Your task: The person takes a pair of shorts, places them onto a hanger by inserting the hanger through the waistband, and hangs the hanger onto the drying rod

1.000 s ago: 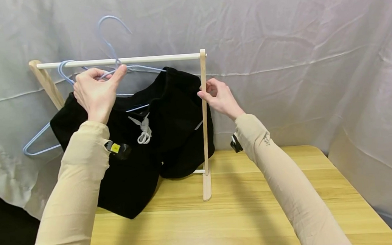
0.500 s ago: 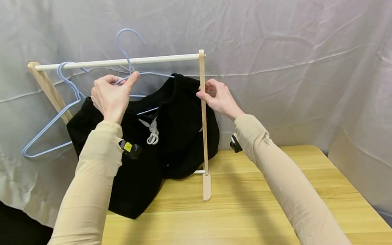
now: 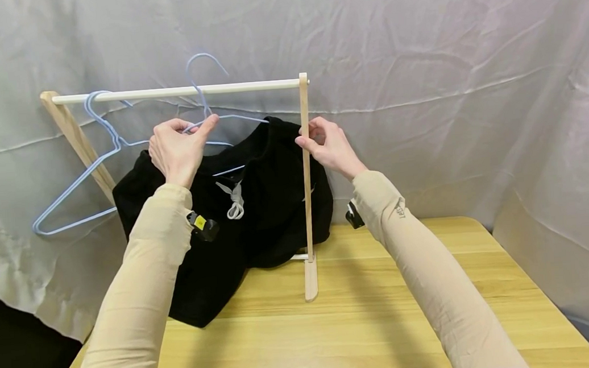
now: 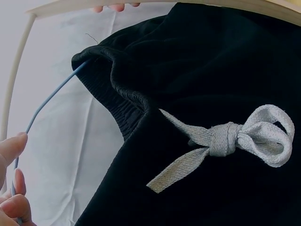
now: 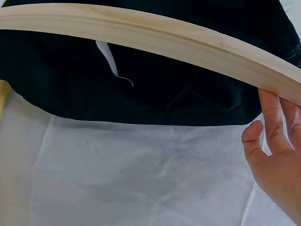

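A pair of black shorts (image 3: 271, 220) with a knotted white drawstring (image 4: 223, 140) hangs on a light-blue hanger (image 3: 199, 91). With thumb and fingers, my left hand (image 3: 176, 149) pinches this hanger just below its neck. The hook stands above the white rail (image 3: 155, 93), its open tip pointing right, and the shank crosses in front of the rail. My right hand (image 3: 334, 150) holds the right wooden upright (image 3: 309, 200) of the small rack, part way down. In the right wrist view, its fingertips go behind the post (image 5: 188, 49).
Other light-blue hangers (image 3: 76, 190) hang together on the rail's left end, beside the left wooden upright (image 3: 78, 136). The rack stands on a wooden table (image 3: 365, 321). A grey curtain (image 3: 420, 72) hangs behind.
My left hand has moved right and down, taking the hanger and shorts with it. The hook now sits lower, nearer the rail. My right hand stays on the upright.
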The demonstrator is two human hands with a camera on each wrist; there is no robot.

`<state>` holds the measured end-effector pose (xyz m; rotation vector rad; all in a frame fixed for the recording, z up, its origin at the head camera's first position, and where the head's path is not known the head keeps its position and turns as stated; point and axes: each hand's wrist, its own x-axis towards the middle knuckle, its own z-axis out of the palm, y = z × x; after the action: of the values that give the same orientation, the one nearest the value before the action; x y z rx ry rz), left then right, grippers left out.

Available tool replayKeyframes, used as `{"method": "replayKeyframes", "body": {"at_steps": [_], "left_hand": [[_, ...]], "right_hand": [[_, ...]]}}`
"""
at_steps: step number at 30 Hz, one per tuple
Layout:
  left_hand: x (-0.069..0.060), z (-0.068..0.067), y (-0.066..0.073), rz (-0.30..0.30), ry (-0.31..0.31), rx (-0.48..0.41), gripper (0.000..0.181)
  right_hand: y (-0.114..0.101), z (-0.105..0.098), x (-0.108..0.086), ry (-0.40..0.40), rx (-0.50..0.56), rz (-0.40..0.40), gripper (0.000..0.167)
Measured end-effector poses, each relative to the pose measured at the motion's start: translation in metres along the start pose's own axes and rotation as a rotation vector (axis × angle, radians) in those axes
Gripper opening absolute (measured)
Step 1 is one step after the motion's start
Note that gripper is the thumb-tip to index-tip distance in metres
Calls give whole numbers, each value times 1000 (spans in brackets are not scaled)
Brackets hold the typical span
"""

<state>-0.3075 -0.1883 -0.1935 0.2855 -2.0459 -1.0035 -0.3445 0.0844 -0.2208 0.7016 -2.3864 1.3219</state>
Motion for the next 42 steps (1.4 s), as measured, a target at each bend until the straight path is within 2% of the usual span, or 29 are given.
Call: {"method": "replayKeyframes", "body": {"at_steps": [15,28,42], "left_hand": [[-6,7,-13,-13,-46,24,56],[-9,8,-17,-12,-66,36,57],[-12,10,-25,-33,-118,60,59]], "right_hand": [[1,0,-1,1,4,-3,29],[1,-1,-1,6,3,0,29],[2,-1,-2,13,5,1,27]]}}
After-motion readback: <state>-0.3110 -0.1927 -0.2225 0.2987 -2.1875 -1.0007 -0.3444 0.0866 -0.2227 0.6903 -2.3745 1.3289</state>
